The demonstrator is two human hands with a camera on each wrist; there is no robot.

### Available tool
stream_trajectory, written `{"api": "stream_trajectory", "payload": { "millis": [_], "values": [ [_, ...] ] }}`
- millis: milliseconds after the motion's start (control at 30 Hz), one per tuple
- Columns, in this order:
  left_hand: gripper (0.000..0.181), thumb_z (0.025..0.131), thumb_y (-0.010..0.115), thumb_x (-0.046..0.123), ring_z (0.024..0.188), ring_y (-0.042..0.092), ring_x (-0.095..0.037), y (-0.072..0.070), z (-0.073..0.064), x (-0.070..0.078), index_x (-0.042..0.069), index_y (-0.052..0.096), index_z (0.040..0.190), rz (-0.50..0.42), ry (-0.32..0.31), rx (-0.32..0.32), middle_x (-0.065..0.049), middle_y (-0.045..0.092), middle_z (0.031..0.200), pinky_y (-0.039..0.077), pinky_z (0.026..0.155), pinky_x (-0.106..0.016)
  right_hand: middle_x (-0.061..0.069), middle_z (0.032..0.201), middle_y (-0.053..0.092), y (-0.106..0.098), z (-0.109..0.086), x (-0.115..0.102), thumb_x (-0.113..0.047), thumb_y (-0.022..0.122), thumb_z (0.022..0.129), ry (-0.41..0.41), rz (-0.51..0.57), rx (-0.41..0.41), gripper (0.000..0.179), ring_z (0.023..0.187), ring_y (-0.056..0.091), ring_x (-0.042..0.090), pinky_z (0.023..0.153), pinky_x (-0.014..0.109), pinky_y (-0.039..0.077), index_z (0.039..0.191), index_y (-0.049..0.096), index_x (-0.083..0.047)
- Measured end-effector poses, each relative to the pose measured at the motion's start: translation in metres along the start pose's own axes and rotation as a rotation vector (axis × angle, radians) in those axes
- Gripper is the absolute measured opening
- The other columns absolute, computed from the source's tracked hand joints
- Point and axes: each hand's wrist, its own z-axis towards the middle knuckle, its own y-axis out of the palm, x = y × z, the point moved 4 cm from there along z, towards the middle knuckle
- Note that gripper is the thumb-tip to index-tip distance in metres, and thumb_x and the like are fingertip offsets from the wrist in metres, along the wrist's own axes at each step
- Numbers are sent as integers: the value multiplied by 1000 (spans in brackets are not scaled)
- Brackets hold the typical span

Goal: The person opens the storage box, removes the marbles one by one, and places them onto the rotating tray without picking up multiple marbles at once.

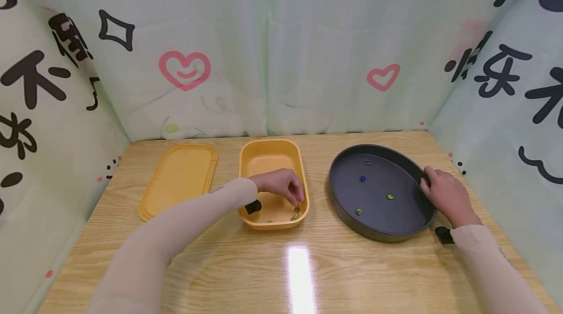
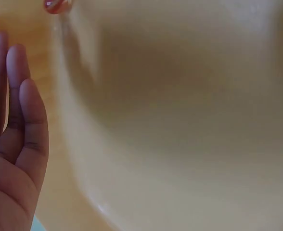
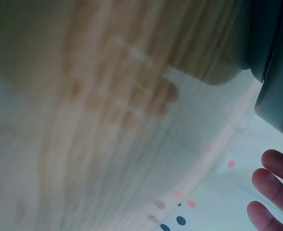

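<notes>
My left hand [image 1: 283,186] reaches into a yellow rectangular container [image 1: 243,177], fingertips pointing down close to a few glass marbles [image 1: 296,212] at its near right corner. In the left wrist view its visible fingers [image 2: 26,96] are nearly straight, and a red-streaked marble [image 2: 57,5] shows at the top edge; the thumb is out of that view. At the right, my right hand [image 1: 450,195] holds the rim of a round dark grey pan [image 1: 396,223]. Inside the pan lie several marbles, among them a blue one [image 1: 362,178] and a yellow-green one [image 1: 390,196].
A flat yellow lid [image 1: 182,177] lies on the wooden table [image 1: 246,270] left of the container. White printed curtains [image 1: 281,59] close off the back and both sides. A bright light reflection [image 1: 301,275] crosses the tabletop in front.
</notes>
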Motion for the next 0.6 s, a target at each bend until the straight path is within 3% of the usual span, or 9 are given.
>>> {"api": "stream_trajectory", "payload": {
  "millis": [267,600],
  "values": [
    [8,76,74,1,71,60,0,13,11,-11,3,75,84,91,-15,-50,-9,74,87,51,70,-13,21,65,53,1,-2,1,-5,59,83,8,1,-17,19,51,49,31,47,49,41,95,51,8],
    [8,75,75,0,68,58,1,16,15,-16,5,76,81,168,-35,-34,-6,74,83,48,68,-10,22,65,53,1,-2,2,-5,59,83,11,4,-14,19,51,49,32,47,49,41,95,50,7]
  ]
}}
